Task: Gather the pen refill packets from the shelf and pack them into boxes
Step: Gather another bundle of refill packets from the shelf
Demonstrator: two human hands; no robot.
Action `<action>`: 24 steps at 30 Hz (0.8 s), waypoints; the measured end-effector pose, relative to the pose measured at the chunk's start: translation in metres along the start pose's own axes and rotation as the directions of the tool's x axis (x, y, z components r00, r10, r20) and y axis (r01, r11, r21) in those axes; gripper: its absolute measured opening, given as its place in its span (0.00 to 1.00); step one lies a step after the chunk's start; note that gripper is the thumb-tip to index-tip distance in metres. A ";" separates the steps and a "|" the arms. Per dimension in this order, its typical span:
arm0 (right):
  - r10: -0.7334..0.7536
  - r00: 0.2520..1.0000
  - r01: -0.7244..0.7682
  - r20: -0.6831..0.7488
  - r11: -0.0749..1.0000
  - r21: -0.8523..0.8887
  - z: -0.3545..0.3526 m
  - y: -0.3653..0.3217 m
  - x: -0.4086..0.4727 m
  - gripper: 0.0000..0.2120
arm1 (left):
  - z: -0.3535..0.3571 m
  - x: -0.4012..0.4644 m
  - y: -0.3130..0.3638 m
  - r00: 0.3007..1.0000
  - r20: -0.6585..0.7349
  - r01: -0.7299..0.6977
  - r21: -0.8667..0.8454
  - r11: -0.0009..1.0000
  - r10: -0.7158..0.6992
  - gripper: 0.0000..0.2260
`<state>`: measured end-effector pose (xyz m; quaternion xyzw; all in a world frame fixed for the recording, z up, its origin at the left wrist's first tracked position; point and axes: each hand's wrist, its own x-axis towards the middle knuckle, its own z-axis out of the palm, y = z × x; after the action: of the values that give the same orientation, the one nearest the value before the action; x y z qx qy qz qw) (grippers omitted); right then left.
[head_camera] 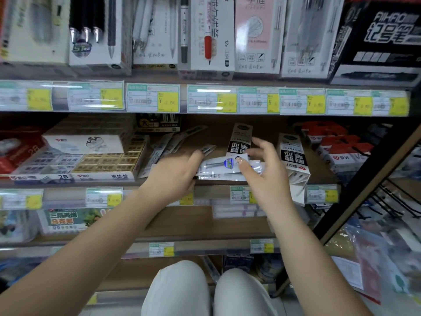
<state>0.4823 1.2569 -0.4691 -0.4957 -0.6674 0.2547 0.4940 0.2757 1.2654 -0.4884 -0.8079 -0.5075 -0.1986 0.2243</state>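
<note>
On the wooden middle shelf (262, 179), the left hand (173, 172) grips a stack of clear plastic pen refill packets (225, 168) while the right hand (262, 165), fingers spread, steadies them with its thumb; best square the edges before lifting.

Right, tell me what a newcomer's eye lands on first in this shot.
First, the two bare hands at the middle shelf: the left hand grips a stack of clear plastic pen refill packets while the right hand presses fingertips on its top. Just behind stand two tall white-and-black cardboard refill boxes, one leaning at the right. Above runs a row of yellow-and-white shelf price tags.
</note>
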 end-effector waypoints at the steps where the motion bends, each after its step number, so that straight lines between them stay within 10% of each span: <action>1: 0.000 1.000 0.000 -0.005 1.000 -0.003 0.002 -0.001 -0.001 0.22 | 0.000 -0.001 0.002 1.000 -0.007 -0.023 -0.004 1.000 0.023 0.13; 13: 0.012 1.000 -0.011 -0.019 1.000 0.028 0.008 -0.006 -0.021 0.03 | -0.018 0.000 0.035 0.989 -0.041 -0.140 -0.024 0.990 0.139 0.15; 19: 0.147 0.968 -0.111 -0.203 0.978 0.179 0.003 -0.001 -0.032 0.07 | -0.016 -0.025 0.046 0.964 -0.171 0.195 -0.073 0.978 -0.205 0.27; 21: 0.198 0.945 -0.134 -0.260 0.961 0.243 0.003 -0.001 -0.039 0.07 | -0.019 -0.045 0.064 0.863 -0.263 0.353 -0.294 0.888 -0.430 0.28; 24: 0.285 0.919 -0.167 -0.273 0.908 0.385 0.010 -0.003 -0.053 0.07 | -0.020 -0.062 0.097 0.634 -0.046 0.496 -0.741 0.452 -0.772 0.28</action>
<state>0.4734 1.2082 -0.4917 -0.5083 -0.4577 0.3424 0.6441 0.3368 1.1715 -0.5213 -0.5188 -0.6155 -0.5877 -0.0814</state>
